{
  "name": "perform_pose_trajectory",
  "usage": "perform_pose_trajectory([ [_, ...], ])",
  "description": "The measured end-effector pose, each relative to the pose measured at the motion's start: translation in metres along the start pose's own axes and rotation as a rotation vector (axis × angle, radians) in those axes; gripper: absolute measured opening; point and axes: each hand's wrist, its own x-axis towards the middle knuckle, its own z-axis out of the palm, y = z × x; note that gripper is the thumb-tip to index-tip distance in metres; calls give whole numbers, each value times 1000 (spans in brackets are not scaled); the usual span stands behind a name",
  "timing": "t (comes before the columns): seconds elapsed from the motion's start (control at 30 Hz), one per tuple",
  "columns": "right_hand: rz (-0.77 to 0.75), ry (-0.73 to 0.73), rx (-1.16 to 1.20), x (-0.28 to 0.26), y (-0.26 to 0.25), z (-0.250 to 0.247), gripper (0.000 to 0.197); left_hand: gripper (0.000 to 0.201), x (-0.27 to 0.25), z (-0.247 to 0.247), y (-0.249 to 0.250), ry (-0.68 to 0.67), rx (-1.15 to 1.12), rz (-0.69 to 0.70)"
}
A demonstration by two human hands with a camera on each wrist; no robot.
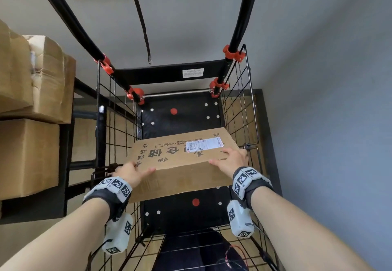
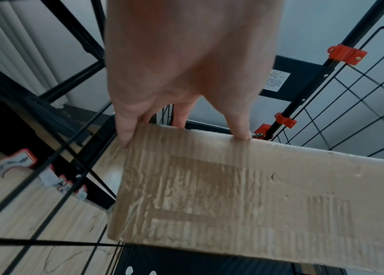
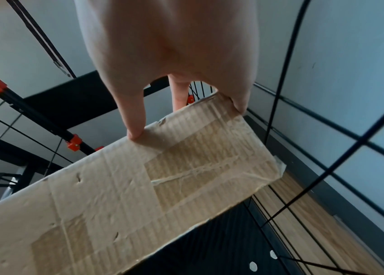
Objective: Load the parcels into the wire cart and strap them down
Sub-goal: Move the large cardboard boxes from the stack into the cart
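A flat brown cardboard parcel (image 1: 178,160) with black printed characters and a white shipping label hangs inside the black wire cart (image 1: 244,109), above its black floor. My left hand (image 1: 131,172) grips the parcel's near left corner (image 2: 233,186), thumb on the near edge and fingers over the left side. My right hand (image 1: 231,159) grips the near right corner (image 3: 162,182), fingers spread on top. A dark strap (image 1: 141,20) with a metal hook dangles from above, over the cart's back.
Stacked cardboard boxes (image 1: 31,101) fill a black shelf on the left, close to the cart's wire side. A grey wall (image 1: 328,101) stands close on the right. Orange clamps (image 1: 232,53) fix the cart's black handle poles. The floor is light wood.
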Motion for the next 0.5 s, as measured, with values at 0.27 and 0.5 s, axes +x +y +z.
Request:
perform_pose_trajectory([
  [0.27,35,18,8,40,3,20,65,81,31,15,6,4,-99,17],
  [0.5,61,70,29,67,10,42,75,91,74,14,17,112,-204,82],
])
